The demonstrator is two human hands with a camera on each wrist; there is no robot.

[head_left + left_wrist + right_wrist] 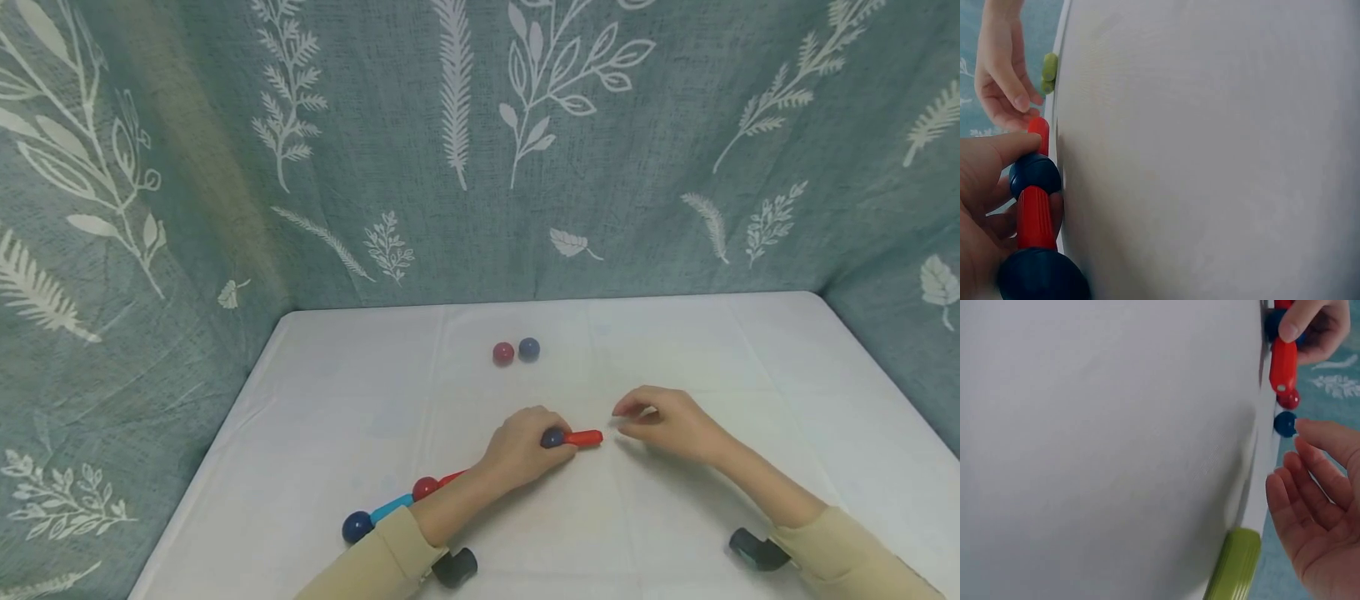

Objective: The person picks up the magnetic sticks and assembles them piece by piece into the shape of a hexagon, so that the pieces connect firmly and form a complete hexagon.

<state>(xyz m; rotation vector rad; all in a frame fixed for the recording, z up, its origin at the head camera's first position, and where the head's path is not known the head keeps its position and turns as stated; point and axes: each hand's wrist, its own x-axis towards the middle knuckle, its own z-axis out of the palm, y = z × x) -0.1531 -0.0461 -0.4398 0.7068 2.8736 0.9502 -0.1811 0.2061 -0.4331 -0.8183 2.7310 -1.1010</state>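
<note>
My left hand (522,450) grips a blue ball (552,437) with its thumb and fingers. A red rod (583,438) sticks out of that ball toward the right. In the left wrist view another red rod (1036,219) joins the gripped ball to a second blue ball (1041,275). Past the left forearm show a red ball (425,488), a light-blue rod (392,507) and a dark blue ball (357,527) in a row; the forearm hides part of the row. My right hand (671,423) holds nothing, fingers loosely bent just right of the red rod's free end.
Farther back on the white table (360,358) lie a loose red ball (503,353) and a blue ball (529,349), side by side. A green rod (1235,565) lies near the right hand in the right wrist view. Leaf-patterned cloth (420,150) hangs behind the table.
</note>
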